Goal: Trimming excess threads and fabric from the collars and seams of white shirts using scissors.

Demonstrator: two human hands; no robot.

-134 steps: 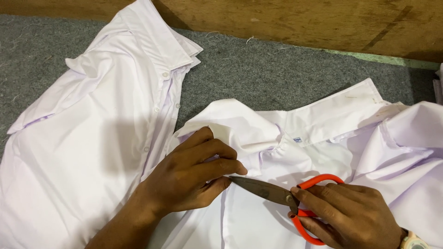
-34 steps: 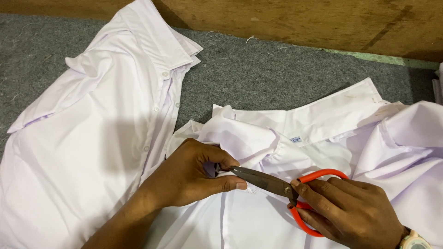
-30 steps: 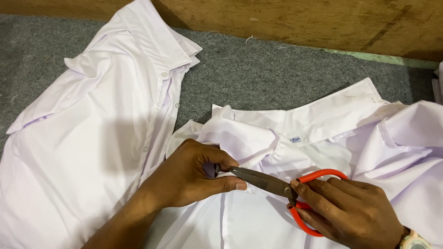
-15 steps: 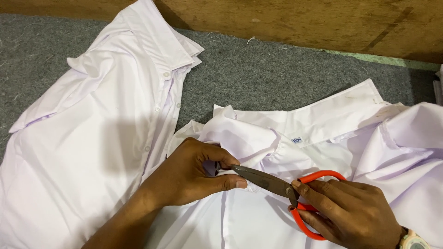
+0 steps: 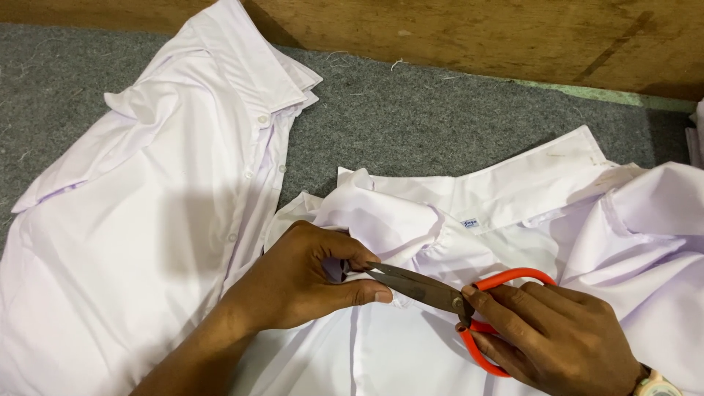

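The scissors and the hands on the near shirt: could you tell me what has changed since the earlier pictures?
The left hand, earlier pressed flat on the near shirt, has bunched up a fold beside the collar and now pinches it. The scissors have slid left, their tips meeting that pinch. The right hand keeps its hold on the orange handles; the far shirt has not moved.
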